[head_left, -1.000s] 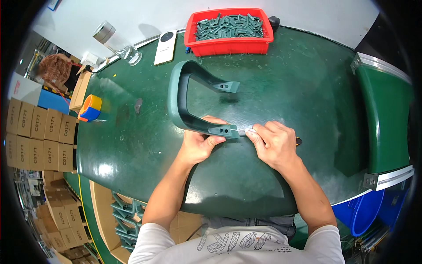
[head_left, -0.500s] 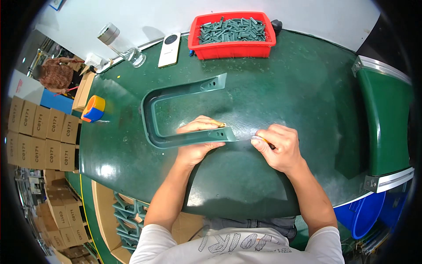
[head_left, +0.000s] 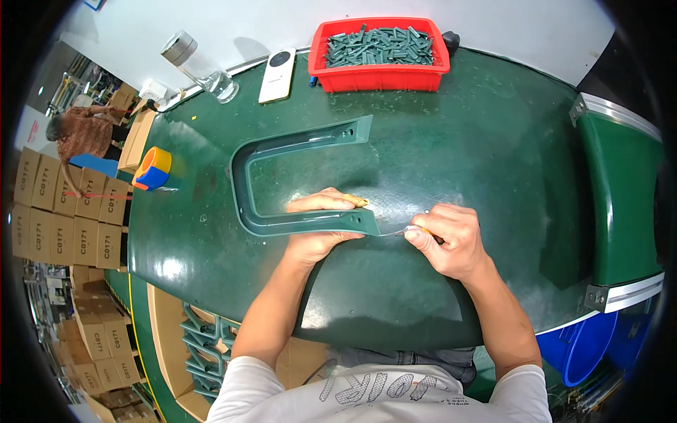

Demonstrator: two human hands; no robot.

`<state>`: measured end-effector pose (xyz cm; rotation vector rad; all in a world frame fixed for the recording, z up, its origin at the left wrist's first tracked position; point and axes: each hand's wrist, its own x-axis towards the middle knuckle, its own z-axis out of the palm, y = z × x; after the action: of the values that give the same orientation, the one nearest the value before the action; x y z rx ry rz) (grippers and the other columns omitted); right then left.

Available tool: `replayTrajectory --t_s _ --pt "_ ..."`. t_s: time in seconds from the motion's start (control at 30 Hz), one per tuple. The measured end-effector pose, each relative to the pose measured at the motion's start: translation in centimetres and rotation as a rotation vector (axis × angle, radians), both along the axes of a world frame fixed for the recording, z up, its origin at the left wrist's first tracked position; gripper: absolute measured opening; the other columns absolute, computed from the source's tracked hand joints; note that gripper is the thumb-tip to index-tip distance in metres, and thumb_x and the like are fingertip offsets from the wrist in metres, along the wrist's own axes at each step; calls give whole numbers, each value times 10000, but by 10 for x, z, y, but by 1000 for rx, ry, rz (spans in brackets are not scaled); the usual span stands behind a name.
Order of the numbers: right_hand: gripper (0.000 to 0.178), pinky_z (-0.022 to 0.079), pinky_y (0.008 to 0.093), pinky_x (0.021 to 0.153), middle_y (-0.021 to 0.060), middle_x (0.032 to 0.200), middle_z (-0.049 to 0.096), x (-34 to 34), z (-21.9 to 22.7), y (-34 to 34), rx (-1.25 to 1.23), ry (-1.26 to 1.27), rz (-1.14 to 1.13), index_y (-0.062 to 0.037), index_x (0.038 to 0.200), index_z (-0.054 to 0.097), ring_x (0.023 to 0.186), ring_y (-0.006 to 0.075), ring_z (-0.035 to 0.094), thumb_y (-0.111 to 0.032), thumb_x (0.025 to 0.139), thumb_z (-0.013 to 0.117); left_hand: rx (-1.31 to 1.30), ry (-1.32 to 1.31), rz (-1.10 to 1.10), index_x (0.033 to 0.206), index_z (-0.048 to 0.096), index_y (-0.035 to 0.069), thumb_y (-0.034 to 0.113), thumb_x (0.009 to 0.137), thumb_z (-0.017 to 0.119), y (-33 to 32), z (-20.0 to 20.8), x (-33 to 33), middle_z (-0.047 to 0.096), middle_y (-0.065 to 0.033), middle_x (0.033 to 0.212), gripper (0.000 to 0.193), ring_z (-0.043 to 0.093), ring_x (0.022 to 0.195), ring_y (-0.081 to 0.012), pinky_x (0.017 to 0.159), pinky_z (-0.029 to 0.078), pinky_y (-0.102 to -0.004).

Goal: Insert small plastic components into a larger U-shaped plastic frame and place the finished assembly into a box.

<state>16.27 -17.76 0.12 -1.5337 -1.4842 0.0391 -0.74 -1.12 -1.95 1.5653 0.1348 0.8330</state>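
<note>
While the left hand grips the lower leg of the green U-shaped bracket — thumb on the near side, other fingers round the far side — the right hand is closed on a slim tool with a thin blade; its yellow handle is mostly hidden in the fist. A yellow cover sits on a left finger. Blade runs toward 9 o'clock to the bracket's lower leg end; can't tell if it's touching.

Clock centred on that leg end: bracket's bend is at 9, mouth faces 3, holes near both ends. It's over the green bench; can't tell if any of it rests there.

Further out: red bin of small green pieces at 12, phone at 11, clear bottle between 10 and 11, yellow-and-blue roll between 9 and 10.

Off the bench: stacked cartons at 9 — a co-worker just above them. Open box with green parts near 8, blue tub at 4.
</note>
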Motion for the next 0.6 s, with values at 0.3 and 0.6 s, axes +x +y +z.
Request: replayTrajectory --t_s 0.3,0.6 --pt "222 363 333 415 52 498 467 1 -1 0 3 -8 15 -60 684 648 445 209 474 -260 754 715 -76 9 5 880 658 27 62 503 879 -4 -2 -1 679 -166 912 439 629 782 -213 674 506 -325" --pt "226 371 317 413 42 507 487 0 -2 2 48 -26 -19 -55 684 650 453 193 484 -259 757 713 -68 25 -48 883 646 27 59 513 877 -9 -4 -2 681 -170 892 438 654 807 -234 698 525 -336"
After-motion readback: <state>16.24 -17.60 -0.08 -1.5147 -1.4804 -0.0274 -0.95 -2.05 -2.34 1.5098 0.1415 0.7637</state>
